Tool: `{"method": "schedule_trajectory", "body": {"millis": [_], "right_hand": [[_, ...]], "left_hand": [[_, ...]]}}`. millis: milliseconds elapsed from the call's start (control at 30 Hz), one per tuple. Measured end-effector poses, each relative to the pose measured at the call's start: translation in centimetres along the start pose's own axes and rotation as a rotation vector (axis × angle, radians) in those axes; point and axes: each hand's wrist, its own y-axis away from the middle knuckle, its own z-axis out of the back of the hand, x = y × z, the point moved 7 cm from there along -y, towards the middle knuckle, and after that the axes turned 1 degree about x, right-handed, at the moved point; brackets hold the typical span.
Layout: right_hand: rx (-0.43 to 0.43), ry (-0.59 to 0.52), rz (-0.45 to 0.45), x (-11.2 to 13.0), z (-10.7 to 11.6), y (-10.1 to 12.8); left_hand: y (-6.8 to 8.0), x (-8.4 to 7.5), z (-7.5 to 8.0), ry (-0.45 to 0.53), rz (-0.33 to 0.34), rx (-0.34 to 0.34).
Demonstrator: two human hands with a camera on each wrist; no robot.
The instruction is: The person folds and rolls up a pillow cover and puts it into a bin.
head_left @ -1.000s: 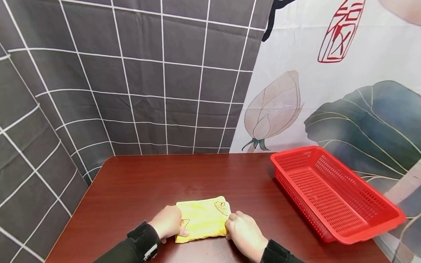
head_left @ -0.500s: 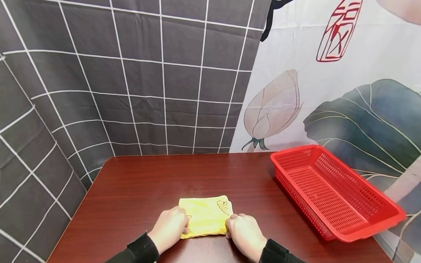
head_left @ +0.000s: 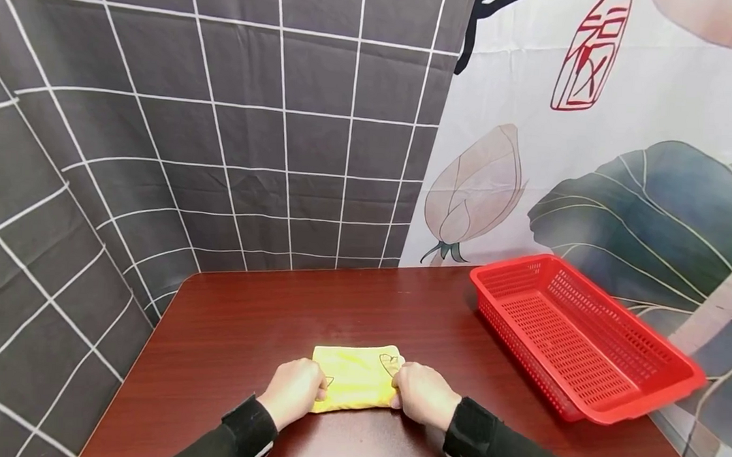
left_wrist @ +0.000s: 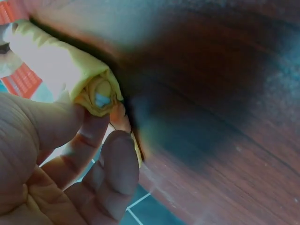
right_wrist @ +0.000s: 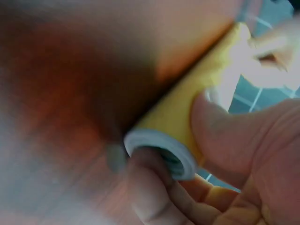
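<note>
Yellow cloth (head_left: 355,380) sits low centre of the head frame, on the near part of the counter (head_left: 263,326), partly rolled up from its near edge. Dark line drawing visible on its upper right corner.

Left hand (head_left: 293,391) grips the cloth's left end. Left wrist view: thumb and curled fingers (left_wrist: 117,168) pinch the rolled end of the cloth (left_wrist: 70,70), spiral of layers visible at the tip.

Right hand (head_left: 423,394) grips the right end. Right wrist view, blurred: thumb on top, fingers (right_wrist: 150,192) curled under the rolled cloth (right_wrist: 183,112); the roll's end shows as a pale ring.

Both hands close together, one at each end of the roll, knuckles up, lower centre of frame. Black sleeves run off the bottom edge.

Red basket (head_left: 635,397) at right of frame, on the counter's right side, well apart from the cloth, long axis angled toward lower right, near corner overhanging the counter edge. Perforated walls and floor.

Counter is dark reddish wood grain. Behind it: grey curtain (head_left: 162,110) with white grid lines, upper left and centre; white curtain (head_left: 520,78) with flower bud, green leaves and a red seal print, upper right.
</note>
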Motion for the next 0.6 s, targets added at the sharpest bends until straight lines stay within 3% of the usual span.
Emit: {"method": "schedule_trajectory", "body": {"millis": [233, 333, 433, 600], "right_hand": [[0.303, -0.313, -0.032, -2.8, -0.9, -2.3], [0.379, -0.428, -0.083, -3.6, -1.1, -2.7], [0.366, -0.489, -0.129, -4.2, -1.1, -2.9], [0.222, -0.411, -0.194, -4.9, -0.7, -2.5]], "left_hand": [[-0.6, 1.4, -0.4, 0.12, 0.101, 0.1], [-0.8, 1.9, -0.7, 0.142, 0.126, 0.124], [-0.9, 2.1, -0.7, 0.149, 0.139, 0.133], [-0.8, 2.1, -0.5, 0.154, 0.145, 0.131]]}}
